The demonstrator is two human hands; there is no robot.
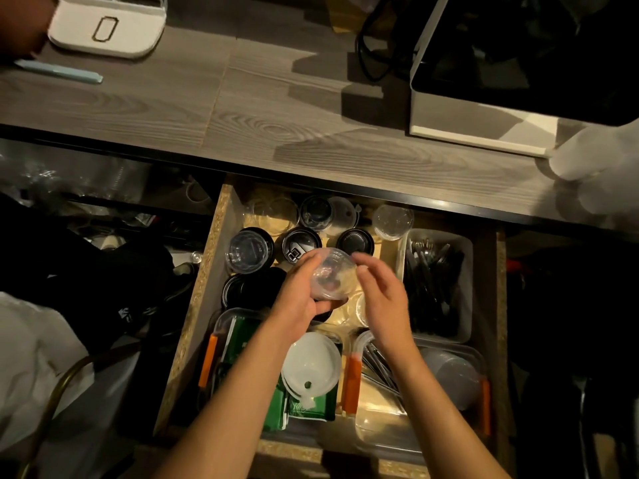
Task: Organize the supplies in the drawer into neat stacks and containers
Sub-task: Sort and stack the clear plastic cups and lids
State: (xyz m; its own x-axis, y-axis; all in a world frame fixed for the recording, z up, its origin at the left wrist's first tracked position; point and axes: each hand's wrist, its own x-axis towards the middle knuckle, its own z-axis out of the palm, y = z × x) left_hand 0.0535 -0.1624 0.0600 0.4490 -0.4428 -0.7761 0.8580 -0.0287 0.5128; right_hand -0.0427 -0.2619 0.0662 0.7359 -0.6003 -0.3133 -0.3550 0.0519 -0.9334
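The open drawer (pixel 207 271) holds lids, cups and boxes. My left hand (pixel 297 299) grips a small stack of clear plastic lids (pixel 333 276) from below, held above the drawer's middle. My right hand (pixel 380 292) hovers just right of the stack, fingers loosely bent, fingertips at its upper rim. Black lids (pixel 300 244) and clear cups (pixel 247 252) sit in the drawer's back left. A clear lid stack (pixel 392 221) stands at the back right. A white lid (pixel 311 364) rests on green packets (pixel 276 413) in the front left box.
A clear bin of black cutlery (pixel 435 285) fills the drawer's right side. A front right box (pixel 460 375) with orange clips holds straws and a cup. On the counter stand a white tray (pixel 107 25), a pale pen (pixel 58 72) and a white appliance (pixel 484 98).
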